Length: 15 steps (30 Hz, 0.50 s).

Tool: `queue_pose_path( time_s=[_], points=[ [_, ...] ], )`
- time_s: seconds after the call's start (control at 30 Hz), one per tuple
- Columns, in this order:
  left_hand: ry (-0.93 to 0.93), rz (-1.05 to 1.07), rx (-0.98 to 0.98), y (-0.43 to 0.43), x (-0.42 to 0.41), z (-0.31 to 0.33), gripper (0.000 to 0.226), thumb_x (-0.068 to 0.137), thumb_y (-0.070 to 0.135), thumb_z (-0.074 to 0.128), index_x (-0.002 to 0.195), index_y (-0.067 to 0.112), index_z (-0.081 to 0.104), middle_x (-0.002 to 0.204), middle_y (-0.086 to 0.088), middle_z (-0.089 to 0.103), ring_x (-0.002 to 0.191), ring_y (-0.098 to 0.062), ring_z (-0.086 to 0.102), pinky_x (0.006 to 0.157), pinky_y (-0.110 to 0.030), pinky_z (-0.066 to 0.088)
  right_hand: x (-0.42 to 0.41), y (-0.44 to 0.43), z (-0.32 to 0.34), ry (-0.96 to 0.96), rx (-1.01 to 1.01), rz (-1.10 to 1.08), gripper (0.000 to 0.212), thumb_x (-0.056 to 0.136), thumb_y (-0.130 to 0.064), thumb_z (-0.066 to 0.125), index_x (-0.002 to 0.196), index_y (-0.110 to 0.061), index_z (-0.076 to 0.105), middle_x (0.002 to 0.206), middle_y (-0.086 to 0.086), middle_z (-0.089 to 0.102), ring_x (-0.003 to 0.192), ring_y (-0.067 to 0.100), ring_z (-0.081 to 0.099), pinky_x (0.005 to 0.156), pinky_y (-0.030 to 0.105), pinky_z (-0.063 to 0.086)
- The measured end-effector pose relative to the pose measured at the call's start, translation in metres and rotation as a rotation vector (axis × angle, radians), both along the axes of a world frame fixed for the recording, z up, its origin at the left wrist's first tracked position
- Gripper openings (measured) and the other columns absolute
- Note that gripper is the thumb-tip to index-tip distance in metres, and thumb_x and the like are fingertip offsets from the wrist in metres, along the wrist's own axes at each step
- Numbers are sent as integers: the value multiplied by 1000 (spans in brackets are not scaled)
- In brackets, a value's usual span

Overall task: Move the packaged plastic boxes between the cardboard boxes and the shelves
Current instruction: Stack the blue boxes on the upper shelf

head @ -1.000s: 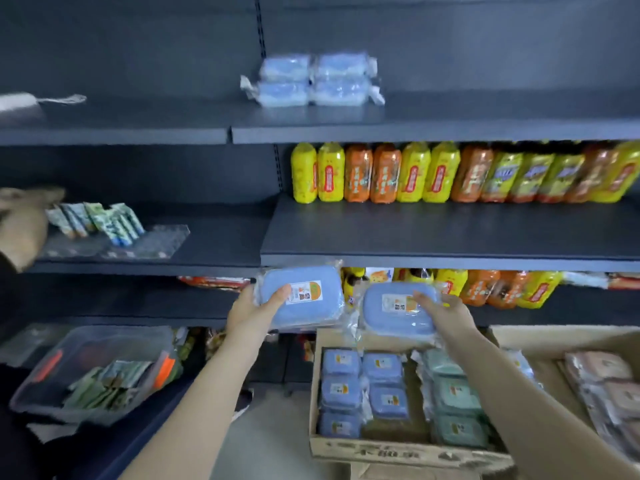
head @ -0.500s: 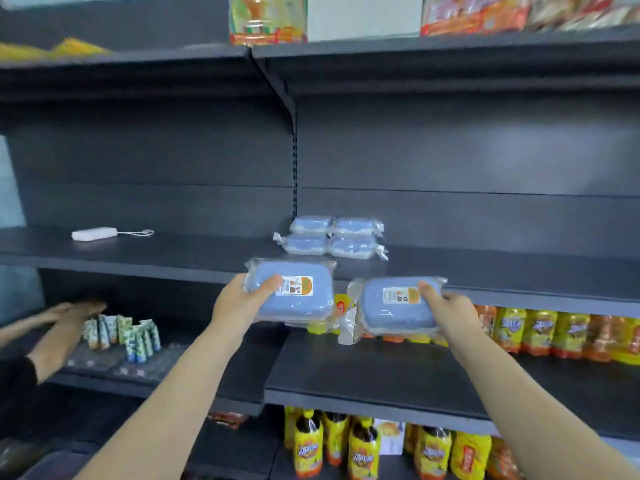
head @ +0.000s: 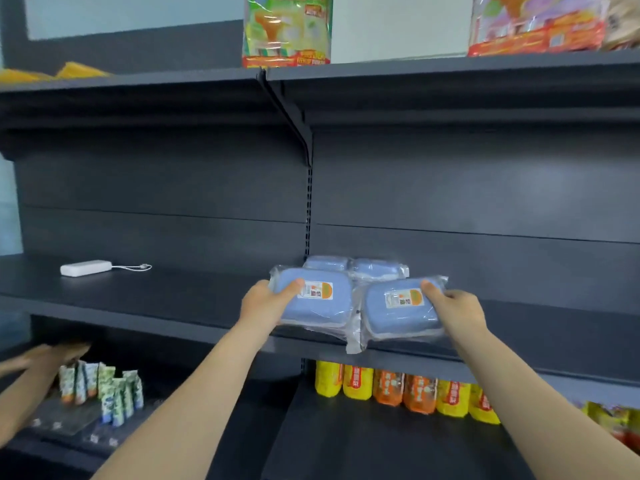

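My left hand (head: 265, 303) grips a blue plastic box in clear wrap (head: 322, 306) by its left end. My right hand (head: 457, 306) grips a second wrapped blue box (head: 391, 315) by its right end. Both boxes hang side by side over the front of the dark middle shelf (head: 173, 299), labels facing up. Just behind them, wrapped blue boxes (head: 360, 266) lie stacked on that shelf, partly hidden by the held ones. No cardboard box is in view.
A white device with a cord (head: 86, 267) lies on the same shelf to the left. Yellow and orange bottles (head: 398, 389) line the shelf below. Another person's hand (head: 45, 355) reaches toward small packets (head: 104, 386) at lower left. Snack bags (head: 287, 29) stand on the top shelf.
Both hands have lifted the two blue boxes from above the cardboard box up to the middle shelf and forward, close to the stacked boxes. The view has tilted upward.
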<state>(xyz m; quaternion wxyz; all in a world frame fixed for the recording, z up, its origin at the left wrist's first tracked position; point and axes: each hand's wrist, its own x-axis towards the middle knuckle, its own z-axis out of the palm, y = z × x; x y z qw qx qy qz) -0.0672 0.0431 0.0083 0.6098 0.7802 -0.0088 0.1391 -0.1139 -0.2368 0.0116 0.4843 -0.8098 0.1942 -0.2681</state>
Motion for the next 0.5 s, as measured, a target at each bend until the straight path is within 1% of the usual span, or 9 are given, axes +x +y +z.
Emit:
queue_pose_path(
  time_s=[0.07, 0.1, 0.13, 0.2, 0.27, 0.33, 0.4, 0.43, 0.5],
  points=[
    [-25, -9, 22, -3, 34, 3, 50, 80, 51, 65, 107, 10, 57, 104, -5, 62, 94, -23, 61, 84, -40, 54, 28, 0, 0, -11, 29, -10, 62, 87, -49, 56, 80, 13, 56, 71, 22, 47, 66, 22, 40, 62, 31, 31],
    [-38, -17, 24, -4, 51, 5, 49, 81, 50, 65, 108, 9, 57, 105, -5, 62, 94, -23, 61, 80, -37, 53, 42, -1, 0, -18, 47, -22, 64, 86, -49, 57, 86, 15, 58, 75, 25, 49, 69, 22, 42, 63, 31, 33],
    [-52, -28, 30, -6, 68, 7, 49, 81, 49, 64, 108, 9, 57, 105, -5, 61, 93, -22, 60, 74, -33, 51, 56, 0, 1, -19, 58, -31, 62, 85, -50, 58, 83, 12, 58, 75, 23, 49, 69, 22, 42, 63, 31, 33],
    [-79, -50, 63, -9, 102, 11, 47, 83, 47, 64, 107, 8, 56, 104, -5, 60, 89, -20, 57, 63, -26, 42, 83, 0, 2, -13, 62, -52, 46, 84, -49, 59, 76, -4, 54, 74, 14, 46, 69, 22, 41, 63, 30, 33],
    [-97, -62, 98, -14, 136, 16, 45, 83, 46, 64, 103, 7, 55, 103, -5, 58, 86, -19, 55, 58, -25, 38, 108, -4, 3, -20, 68, -89, 42, 84, -48, 61, 75, -8, 53, 74, 13, 47, 67, 22, 42, 63, 31, 35],
    [-98, -52, 132, -22, 167, 23, 48, 83, 47, 64, 104, 5, 54, 103, -6, 56, 88, -20, 53, 64, -28, 39, 127, -10, 2, -9, 77, -129, 44, 83, -49, 61, 75, -7, 53, 73, 13, 47, 66, 23, 43, 63, 32, 39],
    [-88, -60, 155, -31, 194, 26, 51, 83, 48, 63, 107, 4, 54, 104, -6, 55, 91, -22, 53, 71, -28, 40, 140, -17, -1, 5, 103, -164, 54, 82, -50, 62, 75, 4, 55, 74, 14, 49, 65, 26, 46, 61, 34, 43],
    [-83, -69, 164, -36, 205, 25, 51, 84, 48, 62, 108, 4, 54, 104, -6, 55, 91, -22, 52, 72, -28, 40, 143, -20, -3, 11, 115, -184, 60, 82, -49, 62, 80, 11, 57, 74, 16, 52, 65, 28, 49, 60, 33, 45],
    [-45, -99, 212, -45, 223, 22, 51, 86, 48, 59, 112, 5, 56, 105, -6, 56, 91, -23, 54, 73, -28, 40, 146, -26, -4, 13, 111, -231, 60, 84, -46, 62, 90, 13, 62, 76, 18, 58, 68, 31, 55, 61, 34, 48]
  ],
)
